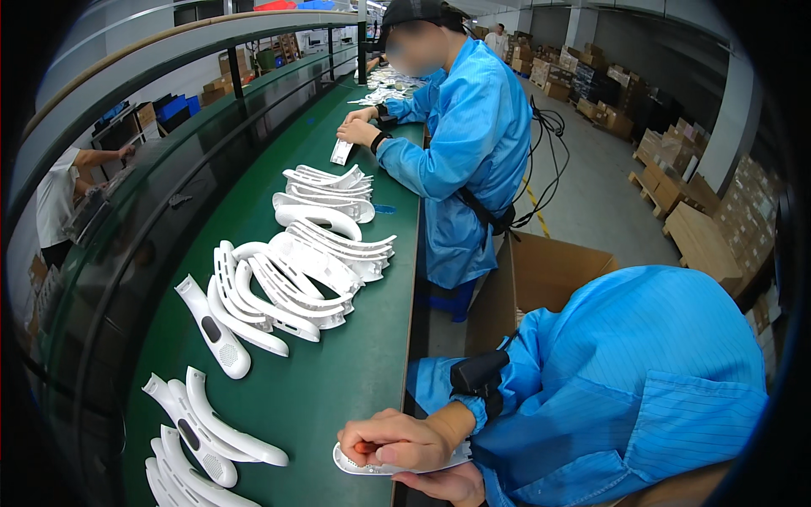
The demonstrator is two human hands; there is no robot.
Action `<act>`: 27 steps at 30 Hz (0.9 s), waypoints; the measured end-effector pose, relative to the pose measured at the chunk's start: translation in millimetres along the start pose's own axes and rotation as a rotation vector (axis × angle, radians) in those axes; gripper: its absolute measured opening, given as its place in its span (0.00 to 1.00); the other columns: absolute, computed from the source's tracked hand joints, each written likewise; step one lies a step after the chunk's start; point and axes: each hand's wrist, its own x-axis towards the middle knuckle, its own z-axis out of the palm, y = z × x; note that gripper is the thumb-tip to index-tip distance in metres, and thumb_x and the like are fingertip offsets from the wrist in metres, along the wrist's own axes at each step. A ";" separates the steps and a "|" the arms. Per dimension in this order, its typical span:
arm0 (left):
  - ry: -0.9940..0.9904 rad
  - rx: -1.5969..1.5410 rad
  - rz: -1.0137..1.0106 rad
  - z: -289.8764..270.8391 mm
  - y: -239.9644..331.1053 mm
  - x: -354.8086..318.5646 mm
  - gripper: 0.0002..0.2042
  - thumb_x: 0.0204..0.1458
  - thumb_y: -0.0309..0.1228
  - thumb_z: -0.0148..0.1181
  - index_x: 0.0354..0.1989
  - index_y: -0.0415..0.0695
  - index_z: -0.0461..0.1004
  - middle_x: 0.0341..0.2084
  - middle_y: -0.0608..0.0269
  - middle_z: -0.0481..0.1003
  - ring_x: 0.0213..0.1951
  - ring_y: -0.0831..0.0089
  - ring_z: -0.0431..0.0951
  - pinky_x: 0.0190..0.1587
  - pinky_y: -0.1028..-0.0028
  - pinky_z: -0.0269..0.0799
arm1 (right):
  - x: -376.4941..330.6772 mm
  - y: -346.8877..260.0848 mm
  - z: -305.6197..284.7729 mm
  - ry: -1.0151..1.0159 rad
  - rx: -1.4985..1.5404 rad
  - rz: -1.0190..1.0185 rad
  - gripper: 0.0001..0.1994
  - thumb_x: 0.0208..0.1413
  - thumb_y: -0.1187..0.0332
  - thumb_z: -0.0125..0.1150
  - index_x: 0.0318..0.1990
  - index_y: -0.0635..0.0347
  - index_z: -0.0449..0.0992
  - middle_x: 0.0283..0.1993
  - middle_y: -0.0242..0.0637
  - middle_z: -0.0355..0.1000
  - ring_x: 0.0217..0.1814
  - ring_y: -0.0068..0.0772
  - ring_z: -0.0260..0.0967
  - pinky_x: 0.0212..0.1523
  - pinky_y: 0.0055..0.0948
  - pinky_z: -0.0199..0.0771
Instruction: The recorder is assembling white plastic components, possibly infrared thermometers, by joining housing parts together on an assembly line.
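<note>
A curved white plastic part (397,462) was held at the near edge of the green desk (338,380). The left hand (405,439) was closed over the top of the part, and something small and orange-red was gripped inside its fist; what it was could not be told. The right hand (452,484) was seen beneath the part, supporting it from below, with its fingers mostly hidden, so whether they were curled around the part could not be told. A dark wrist strap (480,376) was worn above the left hand, on a blue sleeve.

Left of the held part, a small group of curved white pieces (198,439) was laid on the desk. Beyond the held part, a larger heap of white curved shells (296,279) was piled, and further beyond it a neater stack (329,190). Past that stack, a co-worker in a blue coat (465,144) was seen at the same desk, with both hands (359,127) set on a small white piece (341,152).
</note>
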 end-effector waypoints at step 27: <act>-0.194 0.192 0.038 -32.5 -0.9 -2.0 0.33 0.62 0.56 0.27 0.52 0.33 0.59 0.33 0.48 0.71 0.30 0.61 0.73 0.32 0.68 0.71 | 48.8 -14.5 -20.0 -0.139 0.467 0.264 0.17 0.64 0.56 0.42 0.42 0.63 0.67 0.29 0.28 0.61 0.27 0.14 0.58 0.27 0.16 0.60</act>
